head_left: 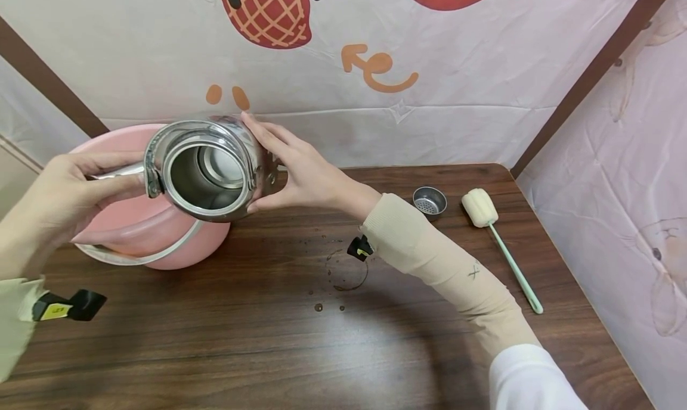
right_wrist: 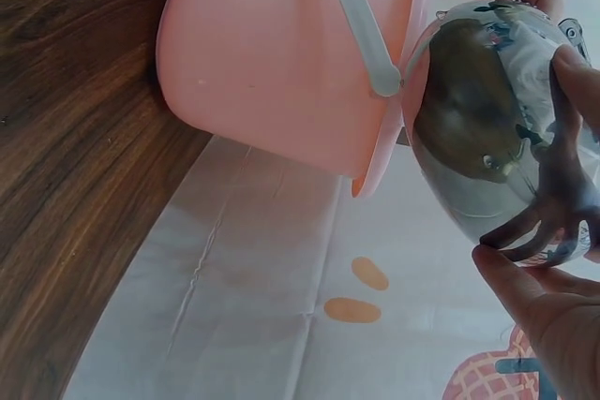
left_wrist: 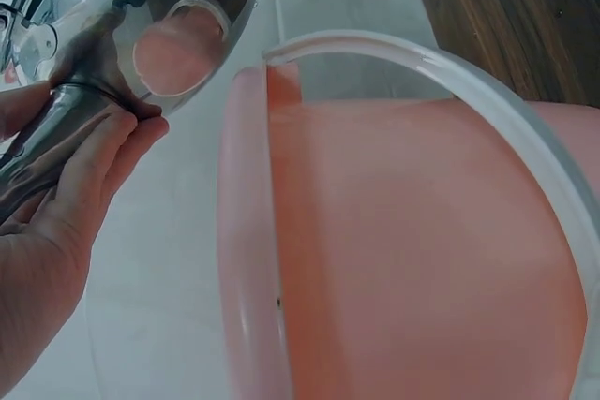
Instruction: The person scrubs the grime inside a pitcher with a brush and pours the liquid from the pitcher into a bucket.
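A shiny metal kettle (head_left: pixel 206 174) is held in the air with its round opening facing the head camera. Its hoop handle (head_left: pixel 152 154) lies down around the rim. At the spout (left_wrist: pixel 56 152), the left hand (head_left: pixel 70 198) grips with thumb and fingers. The right hand (head_left: pixel 303 168) holds the kettle's rounded side, thumb and fingers spread around it; the right wrist view shows its fingertips touching the polished wall. Below and behind the kettle stands a pink bucket (head_left: pixel 188 249), its pale handle (left_wrist: pixel 469 81) hanging over the side. No lid shows on the kettle.
On the brown wooden table (head_left: pixel 241 338) lie a small perforated metal strainer (head_left: pixel 429 201) and a sponge brush (head_left: pixel 480 207) with a green handle, both at the right. Water drops and a ring mark (head_left: pixel 349 288) show mid-table. A printed cloth (head_left: pixel 456 100) hangs behind.
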`<action>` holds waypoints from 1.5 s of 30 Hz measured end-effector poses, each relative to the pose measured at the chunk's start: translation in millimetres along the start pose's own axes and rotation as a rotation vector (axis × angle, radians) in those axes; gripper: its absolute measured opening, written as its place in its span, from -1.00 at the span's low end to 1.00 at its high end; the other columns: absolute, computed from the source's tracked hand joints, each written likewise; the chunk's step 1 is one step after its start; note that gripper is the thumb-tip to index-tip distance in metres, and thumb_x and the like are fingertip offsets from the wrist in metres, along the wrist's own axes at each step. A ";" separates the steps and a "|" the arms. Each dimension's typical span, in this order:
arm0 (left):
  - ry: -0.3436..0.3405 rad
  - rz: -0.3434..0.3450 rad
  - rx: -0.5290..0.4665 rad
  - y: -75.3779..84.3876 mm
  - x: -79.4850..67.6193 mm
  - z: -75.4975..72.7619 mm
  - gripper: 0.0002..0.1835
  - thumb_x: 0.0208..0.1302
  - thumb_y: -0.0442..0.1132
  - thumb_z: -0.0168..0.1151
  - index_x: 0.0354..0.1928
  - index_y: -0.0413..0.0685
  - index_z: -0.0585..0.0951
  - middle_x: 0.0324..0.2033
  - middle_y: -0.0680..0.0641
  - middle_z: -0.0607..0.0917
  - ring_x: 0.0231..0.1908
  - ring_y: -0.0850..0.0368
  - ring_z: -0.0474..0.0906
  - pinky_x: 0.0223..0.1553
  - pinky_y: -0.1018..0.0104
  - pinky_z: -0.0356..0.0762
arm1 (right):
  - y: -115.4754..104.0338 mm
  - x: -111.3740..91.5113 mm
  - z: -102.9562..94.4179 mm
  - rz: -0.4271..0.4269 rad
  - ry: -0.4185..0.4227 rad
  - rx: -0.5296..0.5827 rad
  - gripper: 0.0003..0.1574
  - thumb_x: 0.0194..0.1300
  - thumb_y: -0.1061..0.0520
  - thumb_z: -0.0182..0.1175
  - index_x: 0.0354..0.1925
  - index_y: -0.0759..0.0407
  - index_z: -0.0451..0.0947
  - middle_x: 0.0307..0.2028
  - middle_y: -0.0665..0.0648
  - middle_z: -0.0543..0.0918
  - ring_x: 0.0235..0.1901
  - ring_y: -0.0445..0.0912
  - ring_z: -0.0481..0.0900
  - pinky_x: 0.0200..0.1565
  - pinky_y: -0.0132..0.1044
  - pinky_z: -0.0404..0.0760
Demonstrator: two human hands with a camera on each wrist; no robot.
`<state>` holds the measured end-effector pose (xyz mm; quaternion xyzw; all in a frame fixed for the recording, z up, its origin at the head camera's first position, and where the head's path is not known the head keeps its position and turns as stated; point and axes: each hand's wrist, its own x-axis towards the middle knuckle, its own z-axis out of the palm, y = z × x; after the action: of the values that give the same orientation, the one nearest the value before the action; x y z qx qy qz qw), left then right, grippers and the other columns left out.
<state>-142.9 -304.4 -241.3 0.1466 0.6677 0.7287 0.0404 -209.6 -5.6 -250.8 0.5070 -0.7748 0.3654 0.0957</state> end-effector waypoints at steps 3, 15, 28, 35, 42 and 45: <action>0.026 -0.018 0.156 0.6 -0.4 3.1 -0.62 0.17 -0.63 0.00 -0.05 -0.19 0.62 -0.24 0.00 0.70 -0.22 0.25 0.61 -0.19 0.57 0.50 | 0.6 -3.5 -0.3 0.005 0.005 -0.006 0.38 -0.22 -0.19 0.46 0.38 0.23 -0.06 0.25 0.18 0.20 0.20 -0.22 0.20 0.12 -0.55 0.24; 0.000 -0.044 0.288 -5.7 0.5 15.0 -0.63 0.20 -0.56 0.04 -0.03 -0.09 0.62 -0.22 0.06 0.70 -0.17 0.30 0.59 -0.17 0.58 0.47 | 2.9 -17.3 -3.6 0.025 0.023 -0.054 0.38 -0.26 -0.20 0.48 0.37 0.23 -0.01 0.21 0.18 0.27 0.18 -0.19 0.24 0.16 -0.50 0.21; 0.069 -0.190 0.629 -5.4 2.3 39.7 -0.66 0.21 -0.25 0.20 0.05 0.07 0.58 -0.26 0.27 0.68 -0.12 0.46 0.51 -0.14 0.65 0.30 | 5.4 -37.6 -11.0 0.148 -0.038 0.053 0.39 -0.27 -0.10 0.51 0.40 0.14 -0.06 0.20 0.17 0.27 0.11 -0.19 0.29 0.02 -0.56 0.38; 0.064 -0.114 0.612 -12.4 6.7 51.3 -0.69 0.18 -0.34 0.20 -0.04 0.13 0.62 -0.30 0.27 0.69 -0.20 0.43 0.56 -0.15 0.66 0.38 | 8.1 -48.5 -15.9 0.180 -0.048 0.102 0.38 -0.27 -0.05 0.52 0.39 0.14 -0.05 0.18 0.18 0.29 0.13 -0.18 0.30 0.04 -0.56 0.38; 0.033 -0.099 0.571 -17.9 10.1 58.5 -0.71 0.17 -0.31 0.22 -0.09 0.20 0.62 -0.36 0.24 0.70 -0.30 0.40 0.61 -0.18 0.68 0.40 | 12.2 -58.7 -22.0 0.178 -0.057 0.019 0.39 -0.29 -0.12 0.51 0.39 0.14 -0.03 0.19 0.17 0.31 0.14 -0.18 0.30 0.07 -0.52 0.36; 0.019 -0.104 0.548 -19.9 11.5 61.5 -0.72 0.17 -0.31 0.22 -0.09 0.19 0.62 -0.38 0.21 0.70 -0.30 0.38 0.61 -0.18 0.68 0.41 | 14.1 -62.3 -23.6 0.180 -0.069 0.017 0.38 -0.28 -0.13 0.51 0.39 0.13 -0.04 0.20 0.17 0.30 0.14 -0.18 0.30 0.05 -0.50 0.40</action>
<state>-140.1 -240.3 -255.0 0.1108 0.8468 0.5193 0.0304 -197.7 57.8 -272.8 0.4484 -0.8169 0.3614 0.0314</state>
